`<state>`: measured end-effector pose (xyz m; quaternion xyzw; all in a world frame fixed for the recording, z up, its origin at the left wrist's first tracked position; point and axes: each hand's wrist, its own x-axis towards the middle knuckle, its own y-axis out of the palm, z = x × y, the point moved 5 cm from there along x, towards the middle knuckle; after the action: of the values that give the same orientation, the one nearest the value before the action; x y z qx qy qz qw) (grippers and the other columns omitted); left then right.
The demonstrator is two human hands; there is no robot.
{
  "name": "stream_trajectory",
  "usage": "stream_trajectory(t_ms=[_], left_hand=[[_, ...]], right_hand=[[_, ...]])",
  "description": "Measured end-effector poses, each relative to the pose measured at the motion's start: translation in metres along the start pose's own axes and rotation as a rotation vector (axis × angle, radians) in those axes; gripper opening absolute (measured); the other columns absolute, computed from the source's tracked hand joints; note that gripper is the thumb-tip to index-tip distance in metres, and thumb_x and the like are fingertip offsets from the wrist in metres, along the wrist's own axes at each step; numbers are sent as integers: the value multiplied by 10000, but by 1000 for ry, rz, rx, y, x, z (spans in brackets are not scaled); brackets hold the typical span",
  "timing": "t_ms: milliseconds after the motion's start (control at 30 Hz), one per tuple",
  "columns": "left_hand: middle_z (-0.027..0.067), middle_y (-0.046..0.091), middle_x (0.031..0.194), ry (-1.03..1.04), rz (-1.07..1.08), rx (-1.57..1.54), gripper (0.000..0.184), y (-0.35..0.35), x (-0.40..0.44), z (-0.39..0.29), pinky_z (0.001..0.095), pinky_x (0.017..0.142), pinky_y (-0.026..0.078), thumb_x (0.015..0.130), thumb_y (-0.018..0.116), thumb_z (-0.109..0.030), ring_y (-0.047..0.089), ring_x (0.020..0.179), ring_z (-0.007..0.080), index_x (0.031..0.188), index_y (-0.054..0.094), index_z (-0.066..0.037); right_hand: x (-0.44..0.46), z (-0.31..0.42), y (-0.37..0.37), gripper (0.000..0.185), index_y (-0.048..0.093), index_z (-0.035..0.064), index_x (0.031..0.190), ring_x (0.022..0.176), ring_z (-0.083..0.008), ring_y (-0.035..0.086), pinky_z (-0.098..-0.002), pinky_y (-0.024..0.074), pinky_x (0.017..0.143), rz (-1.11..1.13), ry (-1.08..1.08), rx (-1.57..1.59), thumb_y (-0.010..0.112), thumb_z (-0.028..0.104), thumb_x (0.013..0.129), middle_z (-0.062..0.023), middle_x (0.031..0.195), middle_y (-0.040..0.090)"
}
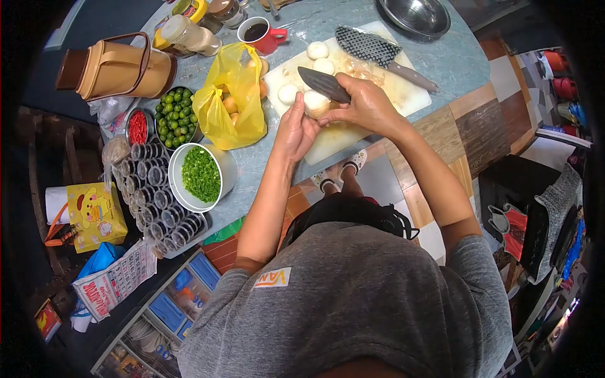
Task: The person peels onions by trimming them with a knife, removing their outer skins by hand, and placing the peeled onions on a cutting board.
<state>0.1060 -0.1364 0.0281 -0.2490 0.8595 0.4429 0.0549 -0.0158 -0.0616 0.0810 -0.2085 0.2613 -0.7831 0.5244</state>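
A pale peeled onion (316, 103) is held between both hands over the near part of the white cutting board (403, 94). My left hand (297, 130) holds it from the left with the fingers pointing up. My right hand (367, 106) grips a small dark-bladed knife (320, 83), its tip pointing up and left above the onion, and touches the onion with the thumb. Other peeled onions lie on the board, one (288, 94) just left of the blade and one (317, 50) farther back. Onion skins (364, 72) and a patterned cleaver (367, 46) lie at the right.
Left of the board stand a yellow bag (242, 123) of onions, a tub (228, 173) of chopped greens, a bowl of green citrus (176, 118), red chilies (137, 128) and stacked plastic cups (157, 189). Behind are a red mug (270, 39), jars and a metal bowl (416, 16).
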Motion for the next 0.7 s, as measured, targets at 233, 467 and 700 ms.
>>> stream_trajectory(t_ms=[233,467,700], left_hand=[[107,562,1165,17,25,-65,518,-7,0,10,312,832,452,1005,288,-436,548,974,184,1265,432,-12],[59,571,1071,37,89,-133,513,-11,1,19,275,777,431,999,283,-461,523,913,132,1196,481,-31],[90,574,1125,122,-59,-172,498,-2,0,17,327,920,435,993,325,-436,536,1040,182,1201,476,-10]], right_hand=[[-2,2,4,499,558,-16,842,623,-234,546,-341,442,595,-23,62,61,814,374,663,-146,704,580],[-7,5,13,422,558,-3,810,621,-267,575,-362,447,581,-36,75,128,723,383,774,-161,682,597],[-9,10,20,425,569,23,795,650,-338,607,-388,455,580,-81,87,-46,665,437,810,-169,691,616]])
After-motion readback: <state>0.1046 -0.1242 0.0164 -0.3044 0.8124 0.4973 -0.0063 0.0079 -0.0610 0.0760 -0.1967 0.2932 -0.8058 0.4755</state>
